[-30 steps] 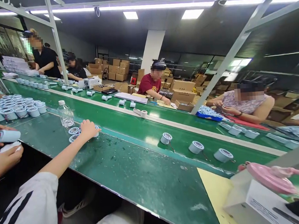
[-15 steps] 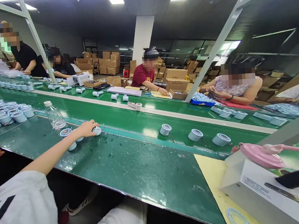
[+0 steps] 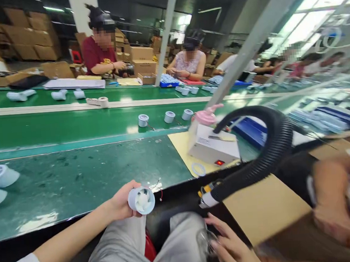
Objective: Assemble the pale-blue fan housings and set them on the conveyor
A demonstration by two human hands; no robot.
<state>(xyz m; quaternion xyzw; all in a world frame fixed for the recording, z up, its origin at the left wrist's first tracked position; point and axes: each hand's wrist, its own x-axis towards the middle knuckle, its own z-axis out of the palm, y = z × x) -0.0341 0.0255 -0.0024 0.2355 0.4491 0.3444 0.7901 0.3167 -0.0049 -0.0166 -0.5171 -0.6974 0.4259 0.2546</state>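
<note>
My left hand (image 3: 124,200) is closed around a small pale-blue fan (image 3: 141,201), held above my lap at the bench's front edge. White blades show in the fan's round mouth, which faces up toward me. Thin red and dark wires (image 3: 160,190) stick out past its right side. Lower right, my right hand (image 3: 230,241) has its fingers on a clear round piece (image 3: 207,240) over my knee; blur hides its exact kind. Two pale-blue housings (image 3: 1,177) stand at the left on the green bench (image 3: 85,177).
Three pale-blue fans (image 3: 169,117) stand on the green belt (image 3: 57,127). A white box (image 3: 214,144) and a pink-topped pump bottle (image 3: 204,117) sit on yellow card. A black corrugated hose (image 3: 267,160) arches down beside a cardboard box (image 3: 264,208). A co-worker's arm (image 3: 332,192) is close right.
The view has swung right. My left hand has brought a fan from the far side of the bench to above my lap. My right hand has come into view with the clear piece.
</note>
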